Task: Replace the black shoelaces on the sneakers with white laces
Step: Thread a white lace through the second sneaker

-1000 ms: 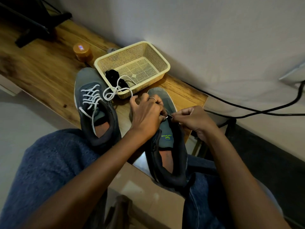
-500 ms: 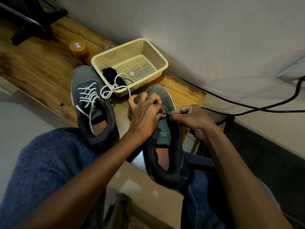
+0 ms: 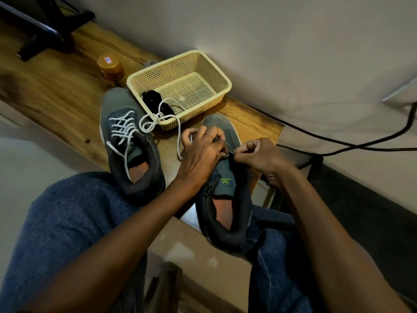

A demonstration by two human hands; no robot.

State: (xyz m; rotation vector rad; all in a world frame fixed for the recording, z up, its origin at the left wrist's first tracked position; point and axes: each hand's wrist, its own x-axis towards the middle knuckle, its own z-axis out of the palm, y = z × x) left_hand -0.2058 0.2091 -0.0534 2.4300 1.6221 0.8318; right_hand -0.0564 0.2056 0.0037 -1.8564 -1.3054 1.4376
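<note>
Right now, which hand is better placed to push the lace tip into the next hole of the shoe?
The right hand: it pinches the lace tip right over the unlaced shoe. The left hand rests on that shoe, holding white lace.

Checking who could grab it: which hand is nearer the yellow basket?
Left. The left hand sits just below the basket front rim; the right hand is farther out, over the sneaker.

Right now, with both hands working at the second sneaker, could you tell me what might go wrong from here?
1. The right sneaker overhangs the table edge; a firm pull could tip it off.
2. The loose white lace trails from the basket under the left hand and could snag.
3. The right hand pinches only a small lace tip, which may slip.
</note>
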